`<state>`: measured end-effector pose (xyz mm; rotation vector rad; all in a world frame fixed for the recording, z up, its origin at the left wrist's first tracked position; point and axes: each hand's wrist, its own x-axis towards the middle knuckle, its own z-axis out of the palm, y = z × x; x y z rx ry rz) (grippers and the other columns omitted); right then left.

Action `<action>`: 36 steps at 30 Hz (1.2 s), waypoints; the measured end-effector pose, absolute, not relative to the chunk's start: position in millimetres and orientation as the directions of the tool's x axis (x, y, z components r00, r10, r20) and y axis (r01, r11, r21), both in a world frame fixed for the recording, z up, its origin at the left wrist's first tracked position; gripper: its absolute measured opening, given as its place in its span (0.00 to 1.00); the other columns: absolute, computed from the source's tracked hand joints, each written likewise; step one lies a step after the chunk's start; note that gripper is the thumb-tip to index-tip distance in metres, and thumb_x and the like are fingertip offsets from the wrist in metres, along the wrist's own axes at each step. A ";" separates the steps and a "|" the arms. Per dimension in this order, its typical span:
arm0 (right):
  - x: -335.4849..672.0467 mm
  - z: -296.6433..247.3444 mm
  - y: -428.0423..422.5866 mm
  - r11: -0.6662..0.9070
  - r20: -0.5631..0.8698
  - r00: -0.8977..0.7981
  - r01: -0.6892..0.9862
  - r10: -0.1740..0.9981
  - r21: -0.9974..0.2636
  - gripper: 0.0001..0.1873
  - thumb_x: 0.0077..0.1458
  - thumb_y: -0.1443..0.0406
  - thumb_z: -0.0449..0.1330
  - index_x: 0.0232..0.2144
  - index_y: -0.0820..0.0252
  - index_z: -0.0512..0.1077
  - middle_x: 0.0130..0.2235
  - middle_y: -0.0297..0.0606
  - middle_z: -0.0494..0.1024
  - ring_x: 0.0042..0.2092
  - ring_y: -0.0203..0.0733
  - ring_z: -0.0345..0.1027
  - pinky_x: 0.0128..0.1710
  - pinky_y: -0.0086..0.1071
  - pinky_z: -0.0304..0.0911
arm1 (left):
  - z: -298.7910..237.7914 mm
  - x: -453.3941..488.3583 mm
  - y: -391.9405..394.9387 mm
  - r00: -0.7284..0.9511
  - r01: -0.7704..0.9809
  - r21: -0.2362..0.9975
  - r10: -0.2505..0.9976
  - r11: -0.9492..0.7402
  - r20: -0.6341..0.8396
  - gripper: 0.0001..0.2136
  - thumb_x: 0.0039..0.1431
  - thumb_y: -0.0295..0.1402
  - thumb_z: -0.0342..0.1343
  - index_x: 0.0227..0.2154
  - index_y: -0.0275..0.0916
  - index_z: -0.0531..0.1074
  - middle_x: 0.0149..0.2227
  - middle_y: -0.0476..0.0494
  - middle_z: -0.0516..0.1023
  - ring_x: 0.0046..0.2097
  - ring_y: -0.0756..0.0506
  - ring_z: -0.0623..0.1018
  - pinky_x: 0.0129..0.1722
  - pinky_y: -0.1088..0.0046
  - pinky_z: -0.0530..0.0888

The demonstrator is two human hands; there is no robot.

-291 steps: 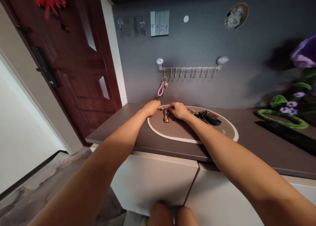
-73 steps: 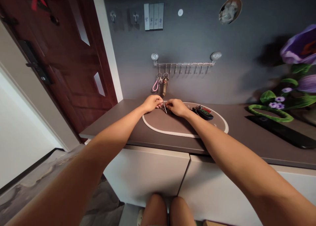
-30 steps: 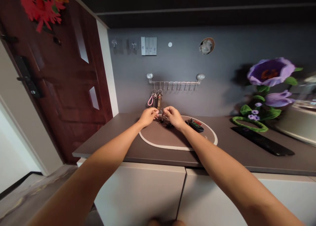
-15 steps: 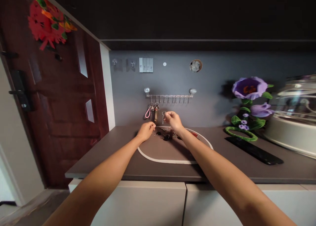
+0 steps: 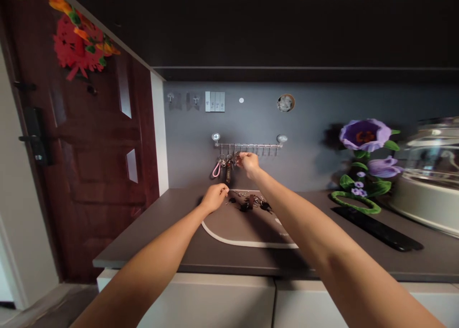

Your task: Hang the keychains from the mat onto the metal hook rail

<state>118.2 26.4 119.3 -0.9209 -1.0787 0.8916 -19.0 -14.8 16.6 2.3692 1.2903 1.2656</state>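
Observation:
My right hand (image 5: 249,164) is raised to the hook rack (image 5: 249,146) on the wall and pinches a key ring (image 5: 237,158) just under the hooks. Whether the ring is on a hook I cannot tell. To its left hang a pink strap keychain (image 5: 216,169) and a dark keychain with lettering (image 5: 228,171). My left hand (image 5: 215,196) is low over the left edge of the mat (image 5: 236,243), its fingers curled together; what they hold, if anything, is hidden. Several loose keys and keychains (image 5: 251,202) lie on the mat between and below my hands.
A purple flower ornament (image 5: 366,136) and a black phone-like slab (image 5: 376,228) are on the right of the counter (image 5: 143,237). Beside them stands a white appliance with a clear dome (image 5: 430,194). A dark cabinet (image 5: 251,31) overhangs; a red-brown door (image 5: 96,175) is at left.
My right hand has risen towards the rack with the key ring, which now is up by the hooks. My left hand stays about where it was. The view has tilted slightly.

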 end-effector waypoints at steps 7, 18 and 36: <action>107.5 123.4 39.7 0.302 0.260 0.285 -0.116 0.922 -0.946 0.06 0.51 0.72 0.50 0.23 0.63 0.63 0.19 0.30 0.66 0.19 0.27 0.60 0.21 0.22 0.61 | 15.1 -19.7 -11.2 0.279 0.623 0.469 0.737 -0.627 0.615 0.11 0.54 0.31 0.44 0.27 0.36 0.71 0.27 0.47 0.75 0.28 0.51 0.72 0.29 0.77 0.65; 105.0 114.2 44.9 0.289 0.250 0.288 -0.101 0.924 -0.952 0.06 0.49 0.72 0.51 0.22 0.63 0.64 0.19 0.31 0.68 0.19 0.27 0.60 0.20 0.21 0.59 | 15.8 -20.4 -10.6 0.296 0.626 0.451 0.729 -0.636 0.617 0.11 0.54 0.32 0.44 0.27 0.36 0.71 0.27 0.47 0.75 0.27 0.51 0.71 0.28 0.77 0.64; 115.6 92.4 63.7 0.354 0.395 0.312 0.183 0.864 -0.917 0.06 0.44 0.69 0.54 0.26 0.64 0.70 0.24 0.32 0.72 0.26 0.29 0.63 0.30 0.23 0.59 | 13.9 -20.8 -8.1 0.317 0.649 0.426 0.733 -0.631 0.602 0.10 0.54 0.31 0.45 0.29 0.37 0.72 0.27 0.47 0.75 0.29 0.50 0.71 0.29 0.77 0.64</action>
